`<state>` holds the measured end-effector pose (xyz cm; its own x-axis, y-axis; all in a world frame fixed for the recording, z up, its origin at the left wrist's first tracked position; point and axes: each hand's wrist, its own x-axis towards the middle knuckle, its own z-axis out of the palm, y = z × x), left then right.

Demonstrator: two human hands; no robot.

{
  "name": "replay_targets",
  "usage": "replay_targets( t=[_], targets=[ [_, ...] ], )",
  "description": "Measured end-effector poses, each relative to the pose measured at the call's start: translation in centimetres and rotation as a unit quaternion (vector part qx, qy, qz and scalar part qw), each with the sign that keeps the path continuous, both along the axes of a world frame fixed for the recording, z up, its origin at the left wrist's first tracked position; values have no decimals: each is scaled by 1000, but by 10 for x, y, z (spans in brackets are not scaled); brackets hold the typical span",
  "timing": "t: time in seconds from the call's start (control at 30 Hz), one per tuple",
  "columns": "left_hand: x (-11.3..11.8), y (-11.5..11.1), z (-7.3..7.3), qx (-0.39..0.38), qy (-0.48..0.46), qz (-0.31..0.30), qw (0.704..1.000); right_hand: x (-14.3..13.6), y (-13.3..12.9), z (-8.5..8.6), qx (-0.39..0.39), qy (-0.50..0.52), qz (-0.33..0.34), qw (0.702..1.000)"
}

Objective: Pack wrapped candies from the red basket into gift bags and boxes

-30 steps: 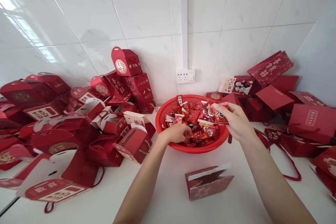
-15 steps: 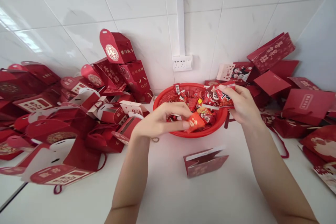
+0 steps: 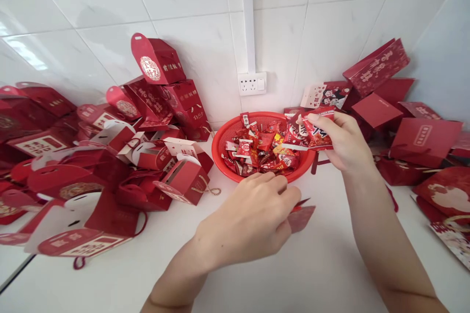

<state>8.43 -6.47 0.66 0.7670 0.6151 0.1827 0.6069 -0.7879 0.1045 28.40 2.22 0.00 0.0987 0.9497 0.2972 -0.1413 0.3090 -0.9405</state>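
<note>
My left hand [image 3: 253,220] is closed over a small dark-red gift box [image 3: 303,219] lying on the table, and hides most of it. A sliver of an orange wrapped candy [image 3: 295,209] shows by its fingertips at the box opening; the fingertips themselves are hidden. My right hand [image 3: 345,142], thumb against fingers, pinches red snack packets [image 3: 319,129] at the right rim of a red plastic basket [image 3: 232,176]. Inside the basket lies a heap of wrapped candies [image 3: 265,142], mostly red, with some yellow and pink ones.
Many red gift boxes [image 3: 97,205] crowd the left side, some stacked against the tiled wall [image 3: 191,58]. More red boxes and bags [image 3: 426,139] are piled at the right. A wall socket [image 3: 251,84] sits behind the basket on the white table [image 3: 330,264].
My left hand has moved from above the basket down toward me, carrying the orange candy to the small box. My right hand stays at the basket rim with its packets.
</note>
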Motion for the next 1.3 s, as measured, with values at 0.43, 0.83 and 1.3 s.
replay_targets(
  t=[0.43,0.83,1.3],
  targets=[
    [-11,19,1,-80,35,45,995,11,-15,10,36,-42,42,998],
    [-23,39,3,-190,-10,86,978,14,-18,8,75,-76,74,991],
    [-29,54,3,-304,-57,75,948,7,-25,10,153,-336,379,849]
  ],
)
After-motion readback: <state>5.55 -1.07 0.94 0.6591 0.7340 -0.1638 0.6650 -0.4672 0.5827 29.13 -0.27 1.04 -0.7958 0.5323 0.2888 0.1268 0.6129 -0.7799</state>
